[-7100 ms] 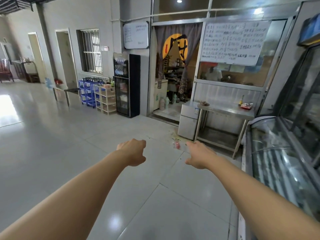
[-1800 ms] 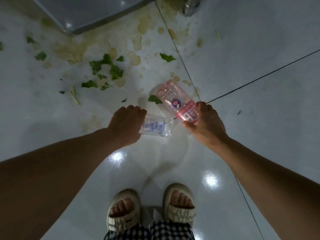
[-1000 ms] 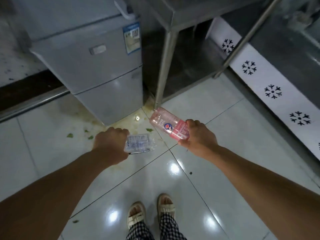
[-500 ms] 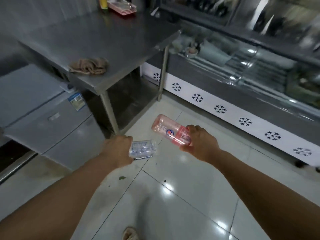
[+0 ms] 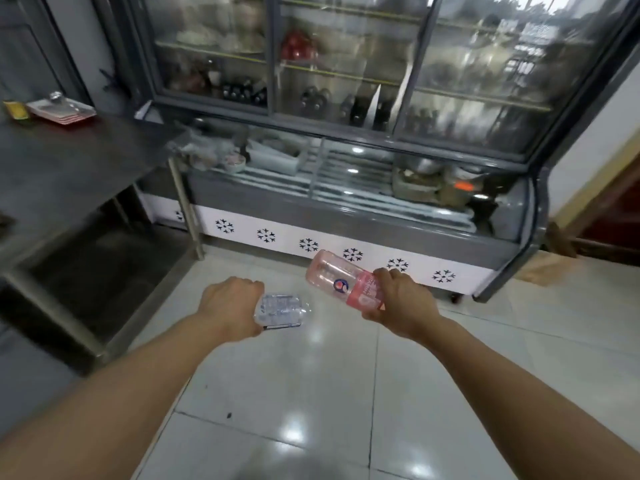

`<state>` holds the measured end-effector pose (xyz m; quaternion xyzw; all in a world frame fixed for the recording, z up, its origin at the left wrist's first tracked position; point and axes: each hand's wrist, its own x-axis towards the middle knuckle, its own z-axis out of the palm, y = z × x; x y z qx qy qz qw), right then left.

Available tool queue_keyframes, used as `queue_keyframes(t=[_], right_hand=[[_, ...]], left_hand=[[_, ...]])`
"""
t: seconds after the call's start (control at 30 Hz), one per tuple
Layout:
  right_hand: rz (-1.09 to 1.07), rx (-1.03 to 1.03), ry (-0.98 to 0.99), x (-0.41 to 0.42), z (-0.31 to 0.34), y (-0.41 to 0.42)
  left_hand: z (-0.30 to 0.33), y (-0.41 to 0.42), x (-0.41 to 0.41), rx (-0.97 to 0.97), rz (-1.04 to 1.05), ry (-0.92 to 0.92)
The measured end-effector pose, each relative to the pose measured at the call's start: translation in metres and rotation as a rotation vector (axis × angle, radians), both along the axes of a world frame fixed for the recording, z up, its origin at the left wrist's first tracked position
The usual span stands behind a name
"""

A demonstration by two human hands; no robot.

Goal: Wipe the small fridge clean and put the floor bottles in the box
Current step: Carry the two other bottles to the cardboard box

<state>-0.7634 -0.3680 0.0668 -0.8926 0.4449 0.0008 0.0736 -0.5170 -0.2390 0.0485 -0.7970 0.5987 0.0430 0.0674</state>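
The person stands on the tiled floor (image 5: 311, 393) with both arms out in front, a bottle in each hand. The left hand (image 5: 230, 306) has its fingers curled shut around a crumpled clear plastic bottle (image 5: 281, 309), which sticks out sideways just past the knuckles. The right hand (image 5: 398, 303) has its fingers wrapped around the labelled end of a pink bottle (image 5: 341, 280), whose base points up and away from the palm. Beyond both sets of fingers stands a glass display chiller (image 5: 346, 168) with snowflake marks along its base. Off past the left hand is a steel tabletop (image 5: 69, 161) carrying a stack of small trays (image 5: 60, 110).

Both floor bottles seem to be picked up, so that part looks half done. No box is in sight, so they are not yet dropped in. The small fridge is out of view, and I cannot tell whether it has been wiped.
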Motion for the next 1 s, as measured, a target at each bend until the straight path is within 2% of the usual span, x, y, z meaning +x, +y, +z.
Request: queue_keyframes(t=[0.2, 0.37, 0.63, 0.87, 1.0], right_hand=[[-0.196, -0.062, -0.035, -0.147, 0.039, -0.039], [-0.399, -0.069, -0.073, -0.251, 0.057, -0.059], [-0.662, -0.096, -0.019, -0.381, 0.067, -0.092], [-0.853, -0.119, 0.019, -0.48, 0.092, -0.134], [-0.944, -0.17, -0.014, -0.536, 0.104, -0.155]], left_hand=[[0.035, -0.085, -0.132, -0.082, -0.167, 0.005], [0.056, -0.146, -0.22, -0.077, -0.335, 0.023], [0.066, -0.242, -0.343, -0.091, -0.618, 0.01], [0.083, -0.344, -0.452, -0.102, -0.812, 0.072], [0.104, -0.393, -0.522, -0.128, -0.916, 0.064]])
